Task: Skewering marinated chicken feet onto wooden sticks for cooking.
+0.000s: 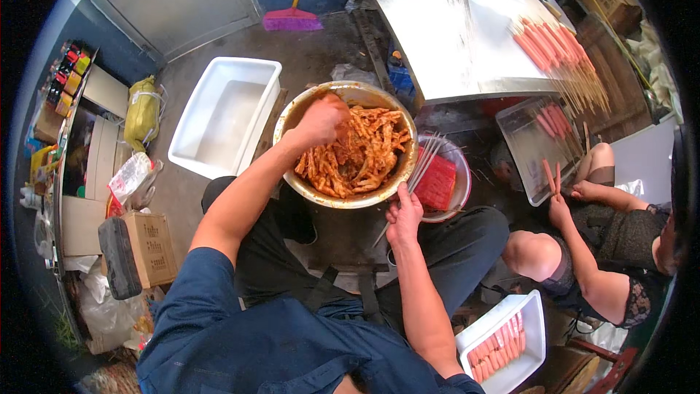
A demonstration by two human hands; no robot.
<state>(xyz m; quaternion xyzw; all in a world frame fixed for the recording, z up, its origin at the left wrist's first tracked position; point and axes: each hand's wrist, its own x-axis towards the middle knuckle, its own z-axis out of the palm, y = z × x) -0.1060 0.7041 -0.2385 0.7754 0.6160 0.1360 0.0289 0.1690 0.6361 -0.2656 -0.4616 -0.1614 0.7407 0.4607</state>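
Note:
A large metal basin (403, 115) stands before me, holding chicken feet (377, 137) coated in reddish-brown sauce. My left hand (327, 117) reaches in over its left side and is among or just above the feet. Motion blurs the fingers, so whether they grip a piece cannot be told. At the basin's lower right rim, my right hand (404, 213) holds a bundle of thin metal skewers (427, 160), slanting up to the right. Beneath the skewers, a round tub (465, 167) contains a red package (437, 181).
A white plastic tub (183, 148) sits left of the basin. At right, a co-worker's hand (559, 210) holds sausages beside a metal tray (511, 131). Skewered sausages (555, 46) lie on a white-topped table (421, 27). Another white tub (533, 334) holds sausages, lower right.

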